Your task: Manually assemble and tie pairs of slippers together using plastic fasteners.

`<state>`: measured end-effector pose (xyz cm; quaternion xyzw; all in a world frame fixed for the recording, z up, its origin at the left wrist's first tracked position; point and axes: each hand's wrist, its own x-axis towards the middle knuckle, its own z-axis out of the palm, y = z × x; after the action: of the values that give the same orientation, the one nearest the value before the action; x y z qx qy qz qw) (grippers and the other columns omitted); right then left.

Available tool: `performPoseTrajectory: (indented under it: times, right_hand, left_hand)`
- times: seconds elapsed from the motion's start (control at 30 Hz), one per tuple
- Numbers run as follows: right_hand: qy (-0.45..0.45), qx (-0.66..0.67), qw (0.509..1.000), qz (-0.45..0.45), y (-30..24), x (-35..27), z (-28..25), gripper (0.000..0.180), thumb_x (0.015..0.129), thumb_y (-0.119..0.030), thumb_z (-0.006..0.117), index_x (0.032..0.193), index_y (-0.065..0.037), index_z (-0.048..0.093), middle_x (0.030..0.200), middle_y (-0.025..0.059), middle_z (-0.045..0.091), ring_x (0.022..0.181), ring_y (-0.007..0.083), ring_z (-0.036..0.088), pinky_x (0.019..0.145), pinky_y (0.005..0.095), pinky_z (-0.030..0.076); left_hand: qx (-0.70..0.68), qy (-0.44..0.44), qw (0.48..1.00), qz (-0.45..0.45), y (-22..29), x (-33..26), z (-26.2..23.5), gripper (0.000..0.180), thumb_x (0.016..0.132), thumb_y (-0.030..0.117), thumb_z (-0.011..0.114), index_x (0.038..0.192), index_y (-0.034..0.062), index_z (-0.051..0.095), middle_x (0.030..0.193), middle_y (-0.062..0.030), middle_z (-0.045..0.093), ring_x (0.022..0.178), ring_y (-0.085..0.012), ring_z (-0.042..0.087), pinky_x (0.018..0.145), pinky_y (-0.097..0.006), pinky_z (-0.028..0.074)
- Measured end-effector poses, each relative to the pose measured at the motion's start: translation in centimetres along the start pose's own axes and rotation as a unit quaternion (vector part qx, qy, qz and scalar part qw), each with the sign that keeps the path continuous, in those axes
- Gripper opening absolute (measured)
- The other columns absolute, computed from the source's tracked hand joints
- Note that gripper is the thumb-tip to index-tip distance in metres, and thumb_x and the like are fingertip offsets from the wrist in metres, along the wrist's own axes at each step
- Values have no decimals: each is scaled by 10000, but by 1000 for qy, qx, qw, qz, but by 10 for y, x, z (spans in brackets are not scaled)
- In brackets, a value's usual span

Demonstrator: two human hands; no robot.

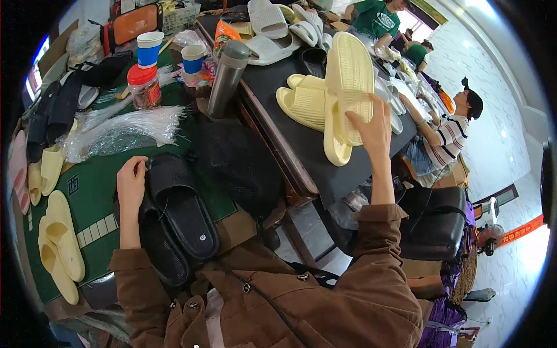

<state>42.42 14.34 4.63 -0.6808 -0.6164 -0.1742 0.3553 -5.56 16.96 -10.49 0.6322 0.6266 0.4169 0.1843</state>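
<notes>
My right hand (371,126) grips a pair of pale yellow slide sandals (347,93), held upright with the ribbed soles facing me, above the dark table (272,87). Another pale yellow pair (301,103) lies flat on that table just to the left. My left hand (131,181) rests on the heel end of a pair of black slide sandals (177,214) lying on the green mat (93,191) close to my body. Both arms wear brown sleeves.
A bundle of clear plastic ties (125,130), a red-lidded jar (144,86), two blue-and-white cups (149,47), a metal flask (227,75), white sandals (272,26) and yellow sandals (58,243) crowd the tables. Other people (447,133) sit at the right. A black chair (435,223) stands beside me.
</notes>
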Motion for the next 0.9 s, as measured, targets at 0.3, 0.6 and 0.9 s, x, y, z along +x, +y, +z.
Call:
performPoseTrajectory:
  times: [0.3,0.6,0.9]
  right_hand:
    - [-95,-60,986,123,1,-2,-12,626,717,-456,724,1160,-41,571,914,138,647,926,310,631,794,400,481]
    - [43,-70,996,18,-43,5,-52,405,767,-302,703,1120,-131,602,821,125,634,744,278,644,643,394,489]
    - [-127,-290,948,-37,-107,-19,-9,492,804,-312,659,1255,-187,504,906,105,588,719,314,643,614,427,512]
  left_hand:
    - [7,2,1000,0,-4,-2,-2,182,904,116,523,995,3,632,794,-113,639,708,-203,613,655,-312,464]
    - [5,-2,1000,6,-4,0,1,179,903,111,521,996,4,631,798,-112,638,712,-202,614,659,-313,466]
    - [2,-3,1000,8,-6,-1,-1,183,901,107,522,1003,-1,627,831,-123,645,723,-210,617,667,-315,467]
